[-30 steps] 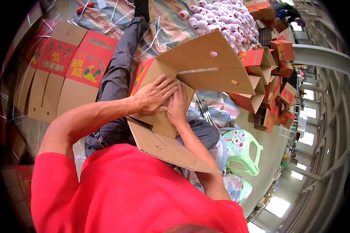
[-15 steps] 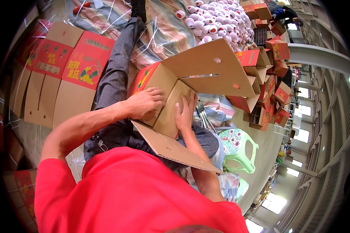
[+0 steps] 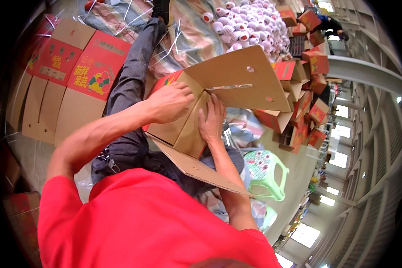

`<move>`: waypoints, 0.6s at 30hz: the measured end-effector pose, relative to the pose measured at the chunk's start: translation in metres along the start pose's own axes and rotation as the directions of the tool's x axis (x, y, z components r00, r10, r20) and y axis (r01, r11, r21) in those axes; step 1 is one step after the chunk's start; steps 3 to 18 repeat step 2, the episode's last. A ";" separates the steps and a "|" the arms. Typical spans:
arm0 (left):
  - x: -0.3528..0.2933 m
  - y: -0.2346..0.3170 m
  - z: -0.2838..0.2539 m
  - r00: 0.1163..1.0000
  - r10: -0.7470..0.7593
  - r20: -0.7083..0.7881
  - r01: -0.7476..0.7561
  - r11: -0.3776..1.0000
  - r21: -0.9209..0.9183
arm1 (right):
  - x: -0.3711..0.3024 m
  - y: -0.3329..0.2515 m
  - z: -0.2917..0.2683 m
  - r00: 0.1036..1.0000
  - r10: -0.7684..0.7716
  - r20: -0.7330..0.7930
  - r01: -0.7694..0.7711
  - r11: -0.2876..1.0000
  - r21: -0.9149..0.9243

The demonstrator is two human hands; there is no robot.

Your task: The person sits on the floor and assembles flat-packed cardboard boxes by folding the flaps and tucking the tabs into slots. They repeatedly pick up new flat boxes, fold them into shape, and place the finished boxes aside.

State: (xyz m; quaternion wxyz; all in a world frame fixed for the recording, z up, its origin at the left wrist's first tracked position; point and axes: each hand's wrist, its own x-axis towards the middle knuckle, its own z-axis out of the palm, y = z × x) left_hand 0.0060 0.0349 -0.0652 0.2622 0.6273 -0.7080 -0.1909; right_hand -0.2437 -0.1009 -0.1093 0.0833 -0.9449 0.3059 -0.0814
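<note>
A red-and-brown cardboard box [image 3: 165,129] stands part-folded over my lap, its inside showing plain brown. One wide flap [image 3: 236,73] with a long slot and two round holes rises on the far right; another flap [image 3: 196,172] slants down toward me. My left hand [image 3: 170,102] is over the box's left wall, its fingers curled; whatever may be inside them is hidden. Against the inner right panel my right hand [image 3: 212,119] lies flat with fingers stretched up, close to the base of the slotted flap.
Flattened red-and-brown cartons [image 3: 87,82] lie at my left. Foam-netted round fruit [image 3: 250,27] is heaped on a striped sheet [image 3: 183,22] ahead. A green stool [image 3: 265,174] stands at right, with jumbled open boxes [image 3: 299,102] beyond. Another person [image 3: 330,24] bends far back right.
My left hand has lifted from the inner panel toward the top of the left wall, its fingers curling. My right hand remains flat on its panel. The view has shifted slightly.
</note>
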 end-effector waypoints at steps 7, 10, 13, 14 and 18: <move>0.029 -0.004 0.030 0.995 -0.020 0.098 0.000 0.980 0.197 | 0.022 -0.011 -0.003 0.995 0.042 0.089 -0.043 0.999 0.011; 0.029 -0.004 0.030 0.995 -0.020 0.098 0.000 0.980 0.197 | 0.022 -0.011 -0.003 0.995 0.042 0.089 -0.043 0.999 0.011; 0.029 -0.004 0.030 0.995 -0.020 0.098 0.000 0.980 0.197 | 0.022 -0.011 -0.003 0.995 0.042 0.089 -0.043 0.999 0.011; 0.029 -0.004 0.030 0.995 -0.020 0.098 0.000 0.980 0.197 | 0.022 -0.011 -0.003 0.995 0.042 0.089 -0.043 0.999 0.011; 0.029 -0.004 0.030 0.995 -0.020 0.098 0.000 0.980 0.197 | 0.022 -0.011 -0.003 0.995 0.042 0.089 -0.043 0.999 0.011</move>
